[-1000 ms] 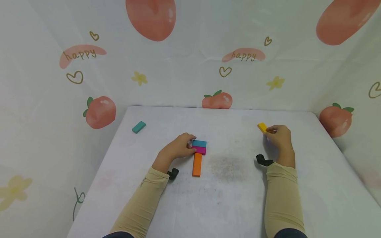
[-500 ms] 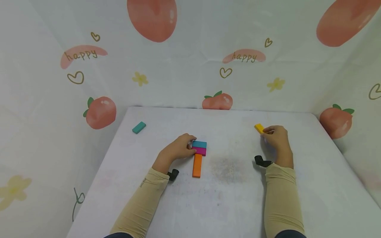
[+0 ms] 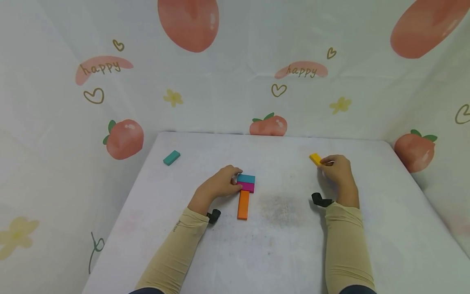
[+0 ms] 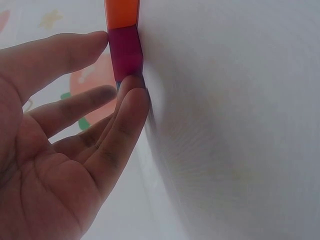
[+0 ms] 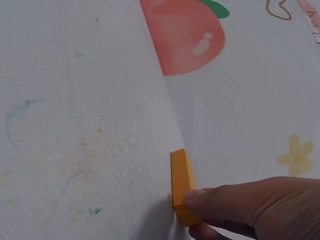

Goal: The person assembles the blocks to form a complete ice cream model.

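Left of the table's middle, a blue block (image 3: 246, 178) and a magenta block (image 3: 247, 187) lie side by side, touching. Their left ends are pinched between the thumb and fingers of my left hand (image 3: 219, 181). In the left wrist view the thumb touches the magenta block (image 4: 126, 52) near its border with the orange block. That orange block (image 3: 243, 205) extends from the magenta one toward me. Farther right, my right hand (image 3: 338, 169) pinches the near end of a yellow block (image 3: 314, 158); the right wrist view shows the thumb against the yellow block's side (image 5: 181, 180).
A teal block (image 3: 171, 157) lies at the back left of the white table (image 3: 286, 253). Behind the table hangs a white cloth (image 3: 227, 94) printed with peaches, hearts and flowers. A dark smudge marks the tabletop right of the orange block.
My right hand has moved a little to the left with the yellow block. The left hand and the blue, magenta and orange blocks keep their places.
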Action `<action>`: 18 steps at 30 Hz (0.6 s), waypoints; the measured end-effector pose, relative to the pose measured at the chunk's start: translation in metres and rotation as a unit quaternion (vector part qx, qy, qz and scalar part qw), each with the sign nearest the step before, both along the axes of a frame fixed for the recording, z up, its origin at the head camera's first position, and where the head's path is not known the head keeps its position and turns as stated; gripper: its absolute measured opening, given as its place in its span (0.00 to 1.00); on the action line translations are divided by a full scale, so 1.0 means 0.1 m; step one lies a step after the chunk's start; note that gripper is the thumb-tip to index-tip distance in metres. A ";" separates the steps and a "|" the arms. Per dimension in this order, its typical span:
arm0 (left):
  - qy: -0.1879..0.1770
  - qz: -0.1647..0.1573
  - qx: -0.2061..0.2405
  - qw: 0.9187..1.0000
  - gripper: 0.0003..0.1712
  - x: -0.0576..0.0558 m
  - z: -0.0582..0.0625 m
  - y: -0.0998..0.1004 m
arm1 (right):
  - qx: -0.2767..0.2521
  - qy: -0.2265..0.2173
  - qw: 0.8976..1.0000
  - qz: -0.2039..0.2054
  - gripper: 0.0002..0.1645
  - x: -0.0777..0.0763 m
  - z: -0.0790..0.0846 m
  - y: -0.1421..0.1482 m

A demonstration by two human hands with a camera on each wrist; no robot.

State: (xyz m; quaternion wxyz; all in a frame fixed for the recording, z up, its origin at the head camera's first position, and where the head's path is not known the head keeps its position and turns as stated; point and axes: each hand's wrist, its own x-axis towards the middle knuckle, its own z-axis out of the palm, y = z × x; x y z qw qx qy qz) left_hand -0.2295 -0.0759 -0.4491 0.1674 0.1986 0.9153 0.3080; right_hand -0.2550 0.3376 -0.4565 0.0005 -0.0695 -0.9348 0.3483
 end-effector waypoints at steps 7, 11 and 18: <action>-0.002 0.000 0.000 1.000 0.32 0.01 0.01 0.00 | -0.001 -0.004 1.000 0.012 0.21 -0.02 -0.01 -0.04; 0.002 0.000 0.000 1.000 0.32 0.01 0.01 0.00 | -0.002 -0.002 1.000 0.016 0.21 -0.03 0.00 -0.08; 0.000 0.000 -0.005 1.000 0.32 -0.01 -0.01 0.00 | -0.005 -0.014 1.000 0.020 0.21 -0.03 0.04 -0.12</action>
